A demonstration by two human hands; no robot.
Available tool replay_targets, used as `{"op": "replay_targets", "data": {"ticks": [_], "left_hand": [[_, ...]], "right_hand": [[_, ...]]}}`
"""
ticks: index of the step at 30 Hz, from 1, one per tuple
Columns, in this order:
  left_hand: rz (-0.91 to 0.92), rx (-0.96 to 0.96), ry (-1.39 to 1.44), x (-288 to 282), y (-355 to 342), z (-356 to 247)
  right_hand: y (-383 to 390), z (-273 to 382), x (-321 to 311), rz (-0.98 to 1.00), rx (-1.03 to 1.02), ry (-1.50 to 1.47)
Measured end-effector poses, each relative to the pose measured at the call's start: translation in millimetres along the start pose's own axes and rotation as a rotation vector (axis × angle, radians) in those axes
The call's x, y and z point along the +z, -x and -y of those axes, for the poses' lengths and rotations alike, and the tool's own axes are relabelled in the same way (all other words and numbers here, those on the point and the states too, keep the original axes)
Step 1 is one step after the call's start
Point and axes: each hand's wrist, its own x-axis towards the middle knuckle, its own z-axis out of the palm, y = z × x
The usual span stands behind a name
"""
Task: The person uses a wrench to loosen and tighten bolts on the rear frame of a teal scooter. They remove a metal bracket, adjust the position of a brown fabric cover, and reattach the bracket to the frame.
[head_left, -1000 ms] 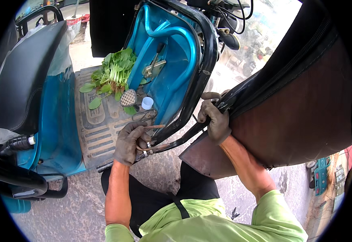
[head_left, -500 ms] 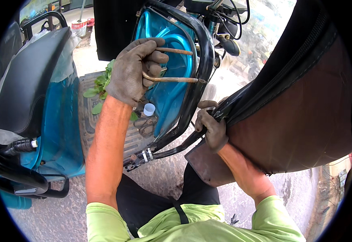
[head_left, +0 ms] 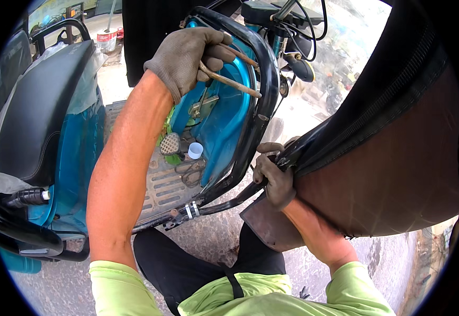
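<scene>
My gloved left hand [head_left: 190, 58] is closed around a rusty metal tool with two rod-like arms [head_left: 232, 86]. Its head is hidden in the palm, so I cannot tell its exact kind. The free rod ends reach toward the thick black tube frame [head_left: 270, 79] round the blue front panel [head_left: 224, 126] of a vehicle. Lower right, my gloved right hand [head_left: 275, 181] wraps around a black tube [head_left: 292, 154] at the edge of a brown cover with black trim [head_left: 366, 163].
A ridged footboard [head_left: 161, 192] carries a foot pedal [head_left: 170, 144], a small white cup [head_left: 195, 150] and green leaves. To the left stands a black seat [head_left: 42, 116] on a blue base. Cables and a round lamp [head_left: 301, 70] sit beyond the frame.
My left hand has risen and shifted right with the tool, whose rods now slant downward to the right. The pedal has come into sight. My right hand keeps its hold.
</scene>
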Motion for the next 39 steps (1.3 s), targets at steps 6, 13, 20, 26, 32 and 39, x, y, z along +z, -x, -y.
{"op": "replay_targets", "data": {"ticks": [6, 13, 20, 26, 32, 39], "left_hand": [[0.109, -0.135, -0.041, 31.7, -10.0, 4.6], [0.203, -0.260, -0.106, 26.2, -12.6, -9.3], [0.030, -0.129, -0.548, 61.9, -22.6, 12.1], [-0.266, 0.275, -1.031, 71.0, -12.0, 34.6], [-0.305, 0.138, -1.035, 81.0, -9.4, 22.2], [-0.360, 0.499, -0.661, 81.3, 30.6, 70.0]], "right_hand": [[0.6, -2.6, -5.5, -0.001, -0.001, 0.008], [-2.7, -0.8, -2.1, 0.016, 0.003, 0.023], [-2.4, -6.7, -9.7, 0.035, -0.030, 0.049], [-0.5, -2.5, -0.7, -0.026, -0.002, 0.088], [-1.5, -2.7, -3.7, -0.011, -0.003, 0.022], [-2.9, -3.3, -4.9, -0.003, -0.002, 0.036]]}}
